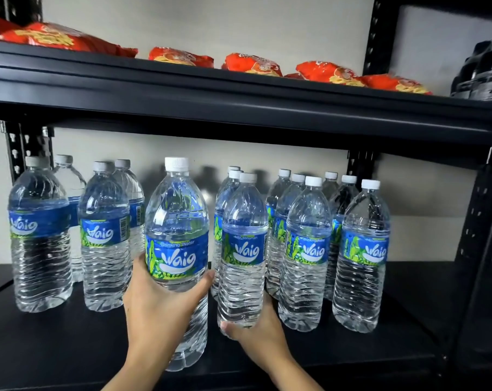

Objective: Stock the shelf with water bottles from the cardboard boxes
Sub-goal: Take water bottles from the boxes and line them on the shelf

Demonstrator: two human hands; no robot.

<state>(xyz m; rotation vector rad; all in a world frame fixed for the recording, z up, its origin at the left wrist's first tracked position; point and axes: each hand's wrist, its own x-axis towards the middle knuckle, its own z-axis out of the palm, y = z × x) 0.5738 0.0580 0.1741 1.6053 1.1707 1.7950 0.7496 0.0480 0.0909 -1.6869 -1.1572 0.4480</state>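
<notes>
Head view, left hand: the left hand (160,314) is wrapped round the lower half of a large clear plastic water bottle (177,218) with a white screw cap. Fingers and thumb curl in from both sides, tips at the label's lower edge.
Head view, right hand: the right hand (257,331) grips a second clear plastic bottle (243,258) low down. The thumb lies across the front near its base, and the fingers curl behind its right side.
Position: both are upright at the front of the black metal shelf board (55,348), among rows of matching standing bottles (306,249). Can't tell whether the left-hand one touches the board.
Writing: the blue-and-green labels read "Waig", with "Drinking Water" on the left-hand bottle and "Air Minuman" on the right-hand one.
Above: red snack packets (253,64) line the upper black shelf (239,108).
</notes>
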